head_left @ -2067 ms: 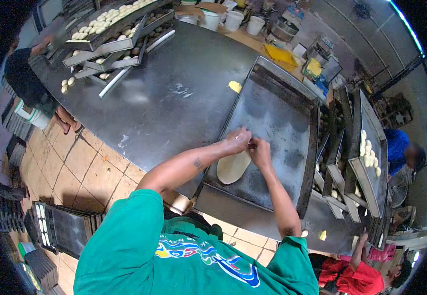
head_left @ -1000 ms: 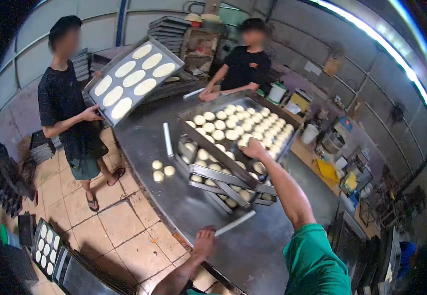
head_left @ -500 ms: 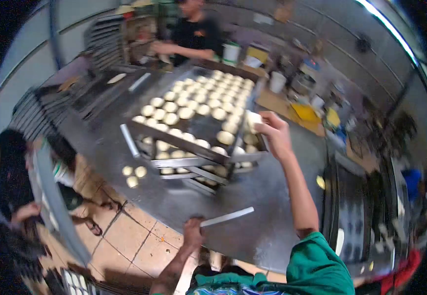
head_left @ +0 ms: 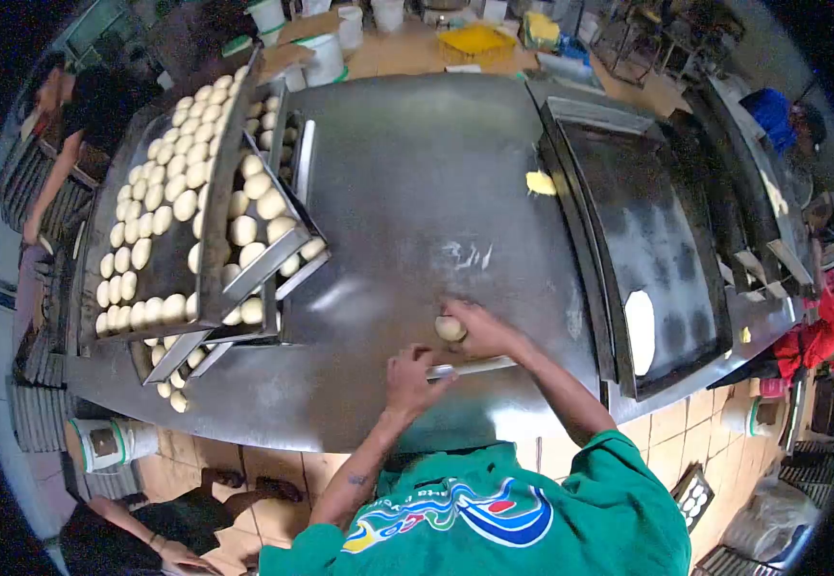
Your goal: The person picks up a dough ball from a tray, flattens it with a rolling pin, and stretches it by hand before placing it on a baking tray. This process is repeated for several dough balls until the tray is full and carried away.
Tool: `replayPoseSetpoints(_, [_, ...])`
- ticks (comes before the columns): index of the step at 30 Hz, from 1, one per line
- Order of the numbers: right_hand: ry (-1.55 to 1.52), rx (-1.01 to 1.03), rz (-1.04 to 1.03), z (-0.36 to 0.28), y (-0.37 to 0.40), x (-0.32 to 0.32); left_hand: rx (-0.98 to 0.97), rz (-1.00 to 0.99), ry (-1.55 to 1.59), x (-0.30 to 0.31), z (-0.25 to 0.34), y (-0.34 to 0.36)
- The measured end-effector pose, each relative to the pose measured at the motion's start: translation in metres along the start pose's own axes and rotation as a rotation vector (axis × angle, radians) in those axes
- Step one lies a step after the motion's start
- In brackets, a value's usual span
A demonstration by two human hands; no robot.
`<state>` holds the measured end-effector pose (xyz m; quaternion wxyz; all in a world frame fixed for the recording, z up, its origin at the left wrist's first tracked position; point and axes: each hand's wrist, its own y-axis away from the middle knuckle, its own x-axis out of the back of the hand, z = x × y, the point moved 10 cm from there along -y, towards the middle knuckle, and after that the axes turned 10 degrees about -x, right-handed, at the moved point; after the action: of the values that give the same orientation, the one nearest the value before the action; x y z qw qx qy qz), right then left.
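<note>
My right hand (head_left: 482, 329) is closed around a pale dough ball (head_left: 451, 328), just above the dark metal table (head_left: 407, 221). To its left and a little nearer me, my left hand (head_left: 413, 384) grips the left end of a thin white rolling pin (head_left: 484, 366), which lies crosswise in front of me. Part of the pin is hidden by my fingers. Stacked trays (head_left: 214, 211) on the left hold many round dough balls (head_left: 185, 204). A few loose dough balls (head_left: 178, 401) sit beside the stack near the table edge.
At the right, a dark baking tray (head_left: 619, 192) carries one flat oval dough piece (head_left: 639, 331). A yellow scrap (head_left: 540, 182) lies beside it. Another white pin (head_left: 306, 156) rests by the stack. Co-workers stand at both sides; buckets (head_left: 323, 60) and a yellow crate (head_left: 476, 42) are at the back.
My view has swung to the right and downward. My right hand has come from the tray stack to in front of me with a dough ball, close to my left hand.
</note>
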<state>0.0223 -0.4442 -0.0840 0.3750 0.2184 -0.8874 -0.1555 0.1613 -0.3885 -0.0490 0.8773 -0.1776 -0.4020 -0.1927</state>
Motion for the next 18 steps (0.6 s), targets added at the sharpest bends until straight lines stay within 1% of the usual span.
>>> replayPoseSetpoints(1, [-0.019, -0.002, -0.017, 0.002, 0.002, 0.011, 0.145, -0.05, 0.129, -0.005, -0.015, -0.011])
replayPoseSetpoints(3, [-0.247, -0.099, 0.184, 0.016, 0.013, 0.055, 0.447, -0.085, 0.414, -0.023, -0.056, -0.027])
replayPoseSetpoints(4, [-0.263, -0.109, 0.165, 0.024, 0.007, 0.053, 0.469, -0.1, 0.409, -0.028, -0.059, -0.036])
replayPoseSetpoints(6, [-0.135, -0.213, 0.319, 0.042, 0.003, 0.065, 0.487, 0.024, 0.258, -0.017, -0.065, -0.056])
replayPoseSetpoints(7, [-0.141, -0.216, 0.311, 0.044, 0.001, 0.061, 0.496, 0.018, 0.254, -0.02, -0.063, -0.061])
replayPoseSetpoints(9, [-0.055, -0.171, 0.418, 0.035, 0.002, 0.059, 0.456, -0.028, -0.021, -0.014, -0.057, -0.066])
replayPoseSetpoints(10, [-0.063, -0.174, 0.413, 0.037, 0.001, 0.056, 0.46, -0.035, -0.026, -0.013, -0.057, -0.065])
replayPoseSetpoints(12, [0.143, -0.184, 0.373, 0.039, -0.004, 0.048, 0.354, -0.047, -0.148, -0.005, -0.052, -0.063])
replayPoseSetpoints(13, [0.139, -0.191, 0.368, 0.04, 0.0, 0.05, 0.356, -0.055, -0.147, -0.004, -0.059, -0.057])
replayPoseSetpoints(15, [0.123, -0.19, 0.316, 0.048, 0.014, 0.062, 0.244, -0.093, -0.04, -0.005, -0.07, -0.056])
replayPoseSetpoints(16, [-0.026, -0.113, 0.27, 0.057, 0.026, 0.061, 0.217, -0.102, -0.009, -0.002, -0.074, -0.049])
replayPoseSetpoints(17, [-0.019, -0.119, 0.282, 0.071, 0.045, 0.062, 0.203, -0.1, -0.002, 0.0, -0.078, -0.038])
replayPoseSetpoints(18, [0.019, -0.045, 0.197, 0.073, 0.067, 0.048, 0.005, -0.129, 0.018, 0.003, -0.058, -0.029])
